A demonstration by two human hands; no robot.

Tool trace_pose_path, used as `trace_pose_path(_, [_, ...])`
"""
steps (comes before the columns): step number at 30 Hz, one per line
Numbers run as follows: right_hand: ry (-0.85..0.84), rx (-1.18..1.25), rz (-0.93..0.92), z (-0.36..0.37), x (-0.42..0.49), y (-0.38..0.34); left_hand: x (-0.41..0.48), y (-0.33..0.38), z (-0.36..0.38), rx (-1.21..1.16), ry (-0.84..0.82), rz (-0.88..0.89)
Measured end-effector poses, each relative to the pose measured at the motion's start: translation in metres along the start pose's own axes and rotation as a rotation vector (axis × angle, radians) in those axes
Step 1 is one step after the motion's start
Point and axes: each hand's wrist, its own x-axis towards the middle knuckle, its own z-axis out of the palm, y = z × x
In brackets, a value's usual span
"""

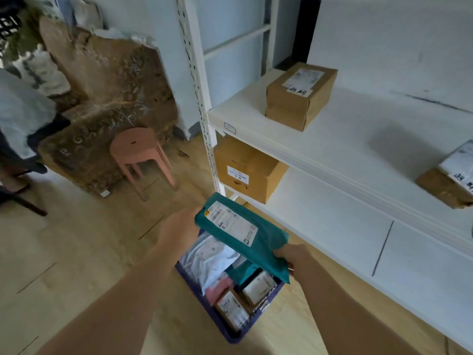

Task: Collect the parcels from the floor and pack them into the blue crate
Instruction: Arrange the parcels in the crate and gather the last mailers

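Can't see the left hand [179, 229] fingers: they're behind the teal plastic mailer bag [258, 249], approx 1 o'clock of the wrist. Bag also hides the far end of the blue plastic crate [231, 335]. Txt on its white shipping label [231, 222] is too small for me to read. At 3 o'clock, a brown cardboard box [442, 188] is cut by the frame edge. At 9 o'clock, a person in a pale top [18, 111] is blurred and cut off too.

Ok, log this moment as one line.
step: packing | left hand: grips teal plastic mailer bag, left edge | right hand: grips its right corner | bag: held over blue plastic crate | crate: holds parcels
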Motion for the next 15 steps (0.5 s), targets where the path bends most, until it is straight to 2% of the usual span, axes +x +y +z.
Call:
trace_pose_path(3, [0.064,0.011,0.028,0.015,0.024,-0.013,0.042,-0.015,0.023,0.166,-0.148,0.110])
trace_pose_path(8, [0.301,0.179,0.010,0.051,0.073,-0.013,0.111,-0.045,0.093,0.201,-0.498,0.279])
trace_pose_path(12, [0.452,0.097,-0.024,0.092,0.101,-0.004,0.159,-0.064,0.139,0.316,-0.620,0.400])
trace_pose_path(15, [0.505,-0.039,-0.021,0.122,0.131,0.004,0.187,-0.080,0.177,0.287,-0.616,0.428])
